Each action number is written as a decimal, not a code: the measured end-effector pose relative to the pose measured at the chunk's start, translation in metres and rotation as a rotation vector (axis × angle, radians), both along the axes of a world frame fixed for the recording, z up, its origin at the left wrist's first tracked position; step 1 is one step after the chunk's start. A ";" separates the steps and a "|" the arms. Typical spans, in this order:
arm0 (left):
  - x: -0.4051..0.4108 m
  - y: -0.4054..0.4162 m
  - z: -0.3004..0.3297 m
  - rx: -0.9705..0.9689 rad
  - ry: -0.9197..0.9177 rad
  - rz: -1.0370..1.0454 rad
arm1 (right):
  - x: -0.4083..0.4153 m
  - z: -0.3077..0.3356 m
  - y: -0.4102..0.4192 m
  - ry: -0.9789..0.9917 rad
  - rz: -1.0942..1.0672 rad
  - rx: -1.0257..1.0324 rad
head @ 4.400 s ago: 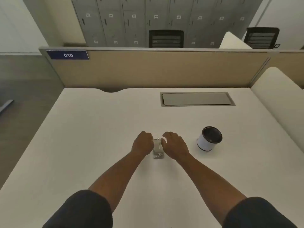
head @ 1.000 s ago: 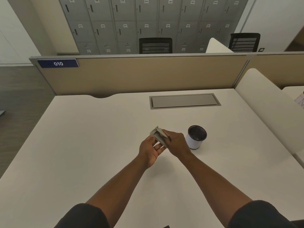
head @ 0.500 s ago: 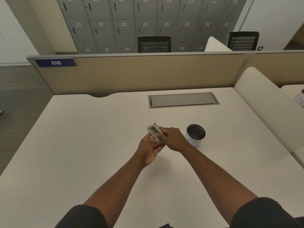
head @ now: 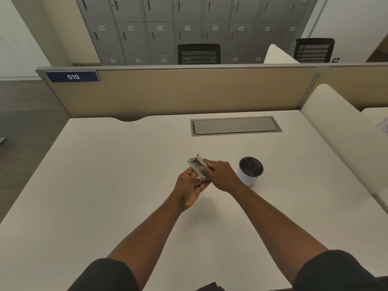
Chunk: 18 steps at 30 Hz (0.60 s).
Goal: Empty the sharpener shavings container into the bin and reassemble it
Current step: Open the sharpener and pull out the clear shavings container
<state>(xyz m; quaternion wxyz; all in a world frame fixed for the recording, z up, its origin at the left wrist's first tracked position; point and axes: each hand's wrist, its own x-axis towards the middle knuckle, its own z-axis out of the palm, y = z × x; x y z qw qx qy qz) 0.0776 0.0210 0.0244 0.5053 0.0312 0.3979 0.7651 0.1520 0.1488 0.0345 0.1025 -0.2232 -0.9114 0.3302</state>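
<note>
Sharpener (head: 199,168) partly hidden by right hand (head: 223,177); seam unclear.

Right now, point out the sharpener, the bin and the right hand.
sharpener (head: 197,167): head view, on its clear container.
bin (head: 247,179): head view, on its white side wall.
right hand (head: 223,175): head view, on its back.

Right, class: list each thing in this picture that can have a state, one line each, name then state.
sharpener: lifted off the desk, tilted, held in both hands, being pulled apart
left hand: closed under the sharpener
right hand: closed on the sharpener from the right
bin: upright on the desk, open-topped, right of the hands
cable hatch: lid shut, flush with the desk
lockers: doors shut
</note>
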 end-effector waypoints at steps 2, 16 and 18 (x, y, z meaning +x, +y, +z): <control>0.000 0.000 0.000 0.001 -0.002 0.003 | -0.001 -0.002 0.000 0.006 -0.007 -0.014; 0.006 -0.001 0.001 -0.072 -0.043 0.027 | 0.006 -0.002 -0.003 0.037 -0.024 -0.053; 0.007 0.000 0.002 -0.089 -0.037 0.032 | 0.009 -0.001 -0.004 0.044 -0.020 -0.054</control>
